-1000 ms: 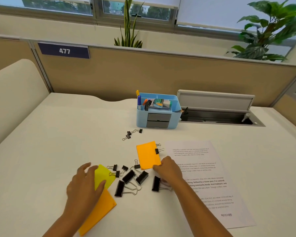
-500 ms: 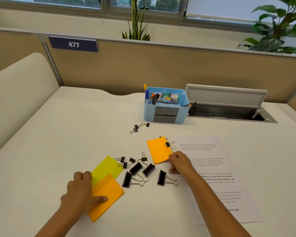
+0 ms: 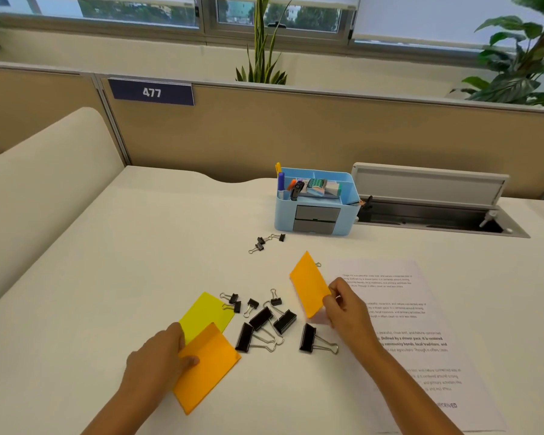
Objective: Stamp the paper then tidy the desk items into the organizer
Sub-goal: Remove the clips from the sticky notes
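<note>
Both forearms are bare, entering from about six o'clock, no sleeves showing. The left hand [image 3: 162, 356] and right hand [image 3: 346, 309] wear no rings, watch or gloves.

Printed paper [image 3: 421, 324] lies flat, stamped near its lower edge. Orange pad [image 3: 310, 285] is tilted up. Black binder clips [image 3: 264, 321] lie scattered. Blue organizer [image 3: 316, 204] stands upright behind them.

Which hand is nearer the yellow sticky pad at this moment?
Left. The left hand rests against the yellow sticky pad's near edge while pinching the orange pad that overlaps it. The right hand is off to the right, beyond the binder clips.
</note>
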{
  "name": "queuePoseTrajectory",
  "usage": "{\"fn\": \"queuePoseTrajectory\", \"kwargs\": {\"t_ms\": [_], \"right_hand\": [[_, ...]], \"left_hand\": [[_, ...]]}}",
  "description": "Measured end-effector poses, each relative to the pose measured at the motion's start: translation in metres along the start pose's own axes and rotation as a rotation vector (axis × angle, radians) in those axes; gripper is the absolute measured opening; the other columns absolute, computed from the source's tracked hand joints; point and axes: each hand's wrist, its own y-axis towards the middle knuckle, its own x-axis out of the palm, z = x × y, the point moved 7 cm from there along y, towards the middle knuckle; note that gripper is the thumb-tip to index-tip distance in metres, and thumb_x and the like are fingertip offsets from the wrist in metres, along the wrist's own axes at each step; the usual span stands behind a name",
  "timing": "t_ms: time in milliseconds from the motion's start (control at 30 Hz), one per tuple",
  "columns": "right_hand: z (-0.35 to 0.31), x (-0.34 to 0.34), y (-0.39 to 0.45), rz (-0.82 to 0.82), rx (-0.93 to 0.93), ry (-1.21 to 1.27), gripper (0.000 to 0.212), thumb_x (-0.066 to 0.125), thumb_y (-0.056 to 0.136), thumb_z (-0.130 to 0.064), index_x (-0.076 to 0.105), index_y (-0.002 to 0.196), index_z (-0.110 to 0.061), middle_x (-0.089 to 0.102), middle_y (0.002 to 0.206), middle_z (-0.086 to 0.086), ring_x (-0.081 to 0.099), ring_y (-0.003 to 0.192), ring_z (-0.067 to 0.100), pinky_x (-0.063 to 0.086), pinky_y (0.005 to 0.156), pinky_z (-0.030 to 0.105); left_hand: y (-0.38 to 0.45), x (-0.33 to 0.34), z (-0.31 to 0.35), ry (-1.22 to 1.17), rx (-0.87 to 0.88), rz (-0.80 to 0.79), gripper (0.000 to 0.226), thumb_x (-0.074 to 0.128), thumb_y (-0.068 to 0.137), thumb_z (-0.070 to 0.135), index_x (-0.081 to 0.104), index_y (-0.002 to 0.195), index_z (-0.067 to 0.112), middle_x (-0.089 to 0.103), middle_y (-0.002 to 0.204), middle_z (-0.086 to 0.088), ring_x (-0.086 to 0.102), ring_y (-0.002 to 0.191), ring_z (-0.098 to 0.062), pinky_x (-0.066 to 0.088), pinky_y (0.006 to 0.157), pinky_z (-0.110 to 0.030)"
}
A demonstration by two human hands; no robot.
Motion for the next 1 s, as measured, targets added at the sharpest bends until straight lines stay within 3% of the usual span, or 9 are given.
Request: {"fn": "queuePoseTrajectory", "kwargs": {"t_ms": [200,333,433,600,733,1000], "right_hand": [[-0.076,-0.030,0.035,0.063,-0.222,0.025,0.018,0.047,0.092,-0.008,0.044,0.078,-0.020,0.055,0.066,0.004,0.054,0.048,0.002,0.047,0.044,0.016],[-0.134,-0.057,0.090,0.174,-0.395,-0.160,0.012,0.049,0.090,-0.009,0.045,0.079,-0.012,0.055,0.072,0.010,0.056,0.055,0.012,0.049,0.045,0.024],[-0.175,-0.058,0.142,0.191,-0.515,-0.477,0.016,0.051,0.084,-0.008,0.040,0.073,-0.012,0.041,0.067,0.001,0.040,0.058,0.015,0.033,0.050,0.024],[-0.189,-0.040,0.219,0.097,-0.520,-0.752,0.012,0.047,0.083,-0.004,0.037,0.075,-0.008,0.041,0.073,0.013,0.036,0.063,0.025,0.025,0.056,0.034],[-0.181,-0.018,0.252,0.054,-0.478,-0.884,0.012,0.043,0.084,-0.001,0.037,0.078,-0.009,0.034,0.068,0.006,0.037,0.066,0.025,0.025,0.056,0.034],[-0.194,-0.009,0.269,0.199,-0.561,-0.845,0.015,0.046,0.085,-0.002,0.039,0.076,-0.011,0.040,0.077,0.011,0.039,0.062,0.026,0.025,0.053,0.033]], "left_hand": [[0.004,-0.029,-0.001,-0.266,0.020,0.093,0.020,0.067,0.081,0.027,0.051,0.070,0.029,0.053,0.068,0.006,0.052,0.067,-0.013,0.035,0.056,-0.025],[0.010,-0.053,0.010,-0.402,0.100,0.251,0.016,0.067,0.081,0.020,0.059,0.067,0.024,0.056,0.065,0.003,0.052,0.062,-0.011,0.036,0.053,-0.024],[0.018,-0.066,0.021,-0.462,0.136,0.337,0.013,0.067,0.081,0.019,0.060,0.070,0.022,0.052,0.064,0.001,0.050,0.061,-0.013,0.035,0.052,-0.023],[0.036,-0.079,0.017,-0.634,0.103,0.430,0.016,0.065,0.082,0.020,0.059,0.069,0.025,0.058,0.069,-0.008,0.053,0.064,-0.017,0.038,0.054,-0.026],[0.049,-0.071,0.019,-0.710,0.064,0.389,0.014,0.065,0.082,0.020,0.061,0.070,0.022,0.056,0.065,-0.011,0.051,0.059,-0.019,0.036,0.053,-0.025],[0.058,-0.045,0.019,-0.730,0.004,0.289,0.010,0.065,0.082,0.023,0.063,0.076,0.016,0.053,0.064,-0.003,0.050,0.061,-0.017,0.036,0.054,-0.025]]}}
